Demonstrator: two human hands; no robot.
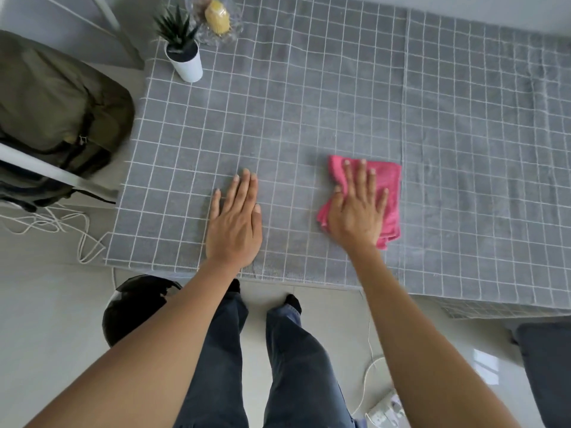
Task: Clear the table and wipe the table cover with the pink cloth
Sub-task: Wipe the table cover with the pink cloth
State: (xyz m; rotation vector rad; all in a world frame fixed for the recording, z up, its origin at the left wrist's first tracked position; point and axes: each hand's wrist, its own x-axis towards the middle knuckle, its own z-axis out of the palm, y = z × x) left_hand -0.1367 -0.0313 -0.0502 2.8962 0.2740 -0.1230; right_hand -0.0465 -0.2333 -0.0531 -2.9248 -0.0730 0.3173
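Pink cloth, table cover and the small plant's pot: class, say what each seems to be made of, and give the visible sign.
Pink cloth: likely microfibre or terry, fuzzy matte pile.
Table cover: soft woven fabric, grey with white grid lines, slightly napped.
Pot: smooth white, ceramic or plastic; cannot tell which.

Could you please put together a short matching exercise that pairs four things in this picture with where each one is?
Things:
1. pink cloth
2. left hand
3. potted plant
4. backpack

Places:
A. off the table, beyond its left edge
B. flat on the bare table cover, near the front edge
C. pressed under the right hand
D. far left corner of the table, beside a glass dish

Pairs: 1-C, 2-B, 3-D, 4-A
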